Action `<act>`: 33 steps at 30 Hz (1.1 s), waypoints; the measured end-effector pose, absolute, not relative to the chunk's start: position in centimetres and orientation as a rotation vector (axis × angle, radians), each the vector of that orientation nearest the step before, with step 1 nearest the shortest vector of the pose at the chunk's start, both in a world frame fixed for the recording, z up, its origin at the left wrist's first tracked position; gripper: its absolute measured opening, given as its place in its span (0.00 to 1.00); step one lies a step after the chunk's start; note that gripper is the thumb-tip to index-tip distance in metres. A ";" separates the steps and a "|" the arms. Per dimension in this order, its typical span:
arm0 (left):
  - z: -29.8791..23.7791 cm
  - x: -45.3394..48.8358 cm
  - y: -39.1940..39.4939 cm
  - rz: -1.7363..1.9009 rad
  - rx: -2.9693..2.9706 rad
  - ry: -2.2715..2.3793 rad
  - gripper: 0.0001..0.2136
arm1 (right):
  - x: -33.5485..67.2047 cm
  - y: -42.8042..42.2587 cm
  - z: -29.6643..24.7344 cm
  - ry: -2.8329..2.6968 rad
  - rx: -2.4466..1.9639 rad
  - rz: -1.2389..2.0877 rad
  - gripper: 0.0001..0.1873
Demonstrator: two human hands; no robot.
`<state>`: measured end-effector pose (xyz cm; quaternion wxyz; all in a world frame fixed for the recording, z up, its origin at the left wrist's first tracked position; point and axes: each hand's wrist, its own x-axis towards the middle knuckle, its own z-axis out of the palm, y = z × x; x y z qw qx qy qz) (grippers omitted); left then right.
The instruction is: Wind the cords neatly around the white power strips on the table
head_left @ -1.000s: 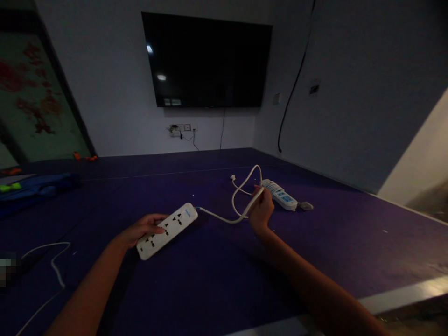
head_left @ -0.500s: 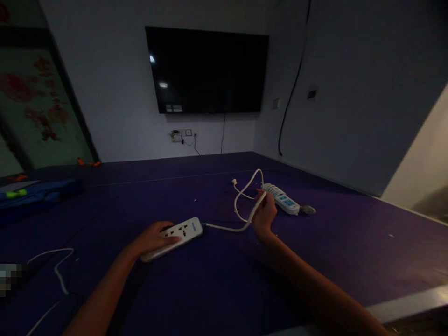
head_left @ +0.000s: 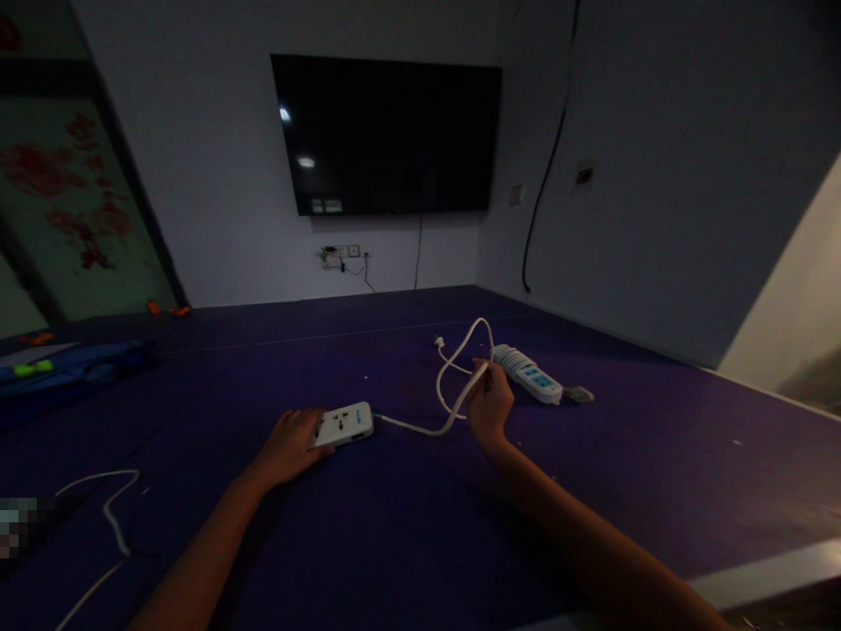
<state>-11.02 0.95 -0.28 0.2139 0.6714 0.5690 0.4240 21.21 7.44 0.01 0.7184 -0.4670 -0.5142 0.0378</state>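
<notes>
A white power strip (head_left: pixel 348 424) lies on the purple surface, and my left hand (head_left: pixel 295 443) is wrapped over its near-left end, covering part of the sockets. From the strip's right end runs a white power cord (head_left: pixel 420 430). My right hand (head_left: pixel 490 405) pinches that cord, which loops up above the fingers and down again. The cord's plug (head_left: pixel 439 343) rests on the surface beyond the loop. Just past my right hand is a second power strip (head_left: pixel 535 379) with blue sockets, its own white cord wound around one end.
A black plug (head_left: pixel 578 395) lies beside the second strip. Blue cloth (head_left: pixel 98 364) is at the left, and another thin white cable (head_left: pixel 111 517) lies nearer. A television (head_left: pixel 394 136) hangs on the back wall above wall sockets (head_left: pixel 345 251).
The near end of the held power strip has swung away from me, so it lies more level. My right hand has shifted slightly left with the cord.
</notes>
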 end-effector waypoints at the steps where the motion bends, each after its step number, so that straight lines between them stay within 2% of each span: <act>1: -0.4 -11.3 1.1 1.199 1.870 1.584 0.22 | 21.1 7.4 -0.1 -1.160 -1.034 0.070 0.16; 9: -1.6 -14.0 1.8 1.138 2.054 1.782 0.22 | 19.9 6.5 -1.0 -1.415 -0.963 -0.058 0.14; 14: -1.7 -15.1 2.2 0.591 2.304 2.120 0.27 | 19.5 6.5 -1.7 -1.587 -0.894 -0.163 0.13; 17: -1.5 -15.1 2.2 0.400 2.372 2.179 0.27 | 19.3 6.3 -2.0 -1.630 -0.889 -0.191 0.13; 27: -1.0 -14.7 1.8 0.330 2.488 2.177 0.26 | 17.9 4.7 -2.2 -1.762 -0.809 -0.275 0.13; 33: -0.9 -14.2 2.2 0.344 2.397 2.234 0.31 | 16.9 4.1 -2.6 -1.795 -0.773 -0.281 0.13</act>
